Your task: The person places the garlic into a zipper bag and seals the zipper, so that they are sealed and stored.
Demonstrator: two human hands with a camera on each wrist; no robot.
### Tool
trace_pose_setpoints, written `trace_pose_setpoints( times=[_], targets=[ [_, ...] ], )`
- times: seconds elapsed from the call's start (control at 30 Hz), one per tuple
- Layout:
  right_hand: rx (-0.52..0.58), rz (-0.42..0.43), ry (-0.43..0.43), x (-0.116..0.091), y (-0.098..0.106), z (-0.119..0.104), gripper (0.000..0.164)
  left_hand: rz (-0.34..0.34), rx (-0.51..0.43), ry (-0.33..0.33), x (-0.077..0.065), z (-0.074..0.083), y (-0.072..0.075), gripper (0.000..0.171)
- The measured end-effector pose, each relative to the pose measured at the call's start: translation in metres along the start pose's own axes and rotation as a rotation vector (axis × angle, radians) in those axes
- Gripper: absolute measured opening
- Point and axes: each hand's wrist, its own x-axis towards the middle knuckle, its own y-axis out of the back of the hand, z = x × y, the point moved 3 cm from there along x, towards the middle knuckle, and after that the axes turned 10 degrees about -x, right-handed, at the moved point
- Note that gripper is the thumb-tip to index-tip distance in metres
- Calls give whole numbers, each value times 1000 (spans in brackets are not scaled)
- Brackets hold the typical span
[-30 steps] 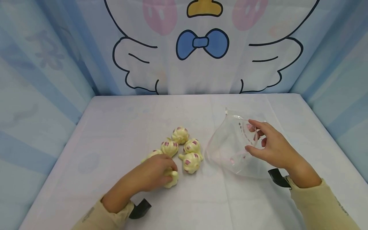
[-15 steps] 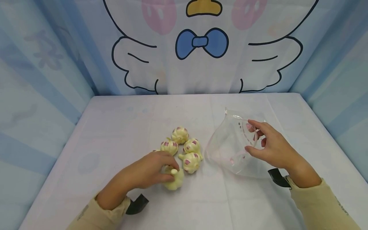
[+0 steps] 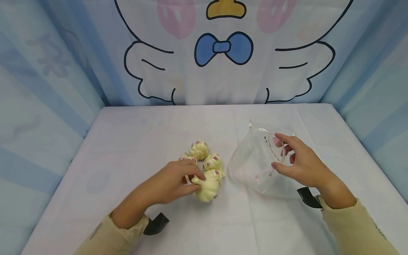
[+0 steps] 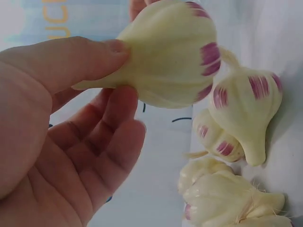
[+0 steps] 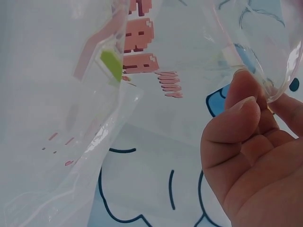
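Note:
My left hand (image 3: 173, 182) pinches a garlic bulb (image 3: 208, 191) by its stem, between thumb and fingers. The bulb is cream-coloured with purple streaks, and in the left wrist view this garlic bulb (image 4: 170, 56) hangs off the fingertips, root end away from the palm. Behind it lie other bulbs, among them a garlic bulb (image 3: 199, 150) at the back and another (image 3: 213, 162) just in front. Over on the right, my right hand (image 3: 301, 159) holds the rim of a clear plastic bag (image 3: 248, 161) printed in pink. In the right wrist view the bag's edge (image 5: 279, 97) meets the fingers.
A white cloth covers the table (image 3: 134, 134). Patterned curtains (image 3: 223, 85) stand along the back and both sides. A black wrist strap piece (image 3: 156, 224) sticks out below the left sleeve. Several bulbs lie grouped left of the bag.
My left hand has picked up the nearest garlic bulb and moved it a little to the right, in front of the other bulbs. The right hand and bag have stayed in place.

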Motion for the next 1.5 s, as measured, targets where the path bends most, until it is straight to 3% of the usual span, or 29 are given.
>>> trace_pose_setpoints(
  times=[0.63,1.1,1.27,1.5],
  targets=[
    [0,0,-11,-2,0,-1,83,207,-66,-38,24,3,-5,14],
    [-17,-14,-17,-1,2,-4,84,225,-137,4,50,1,-12,13],
    [-25,-25,-31,-1,2,-5,86,219,-220,69,63,-2,-23,10],
    [-32,12,24,-2,4,-7,85,205,-227,69,83,0,-40,8]
  ],
)
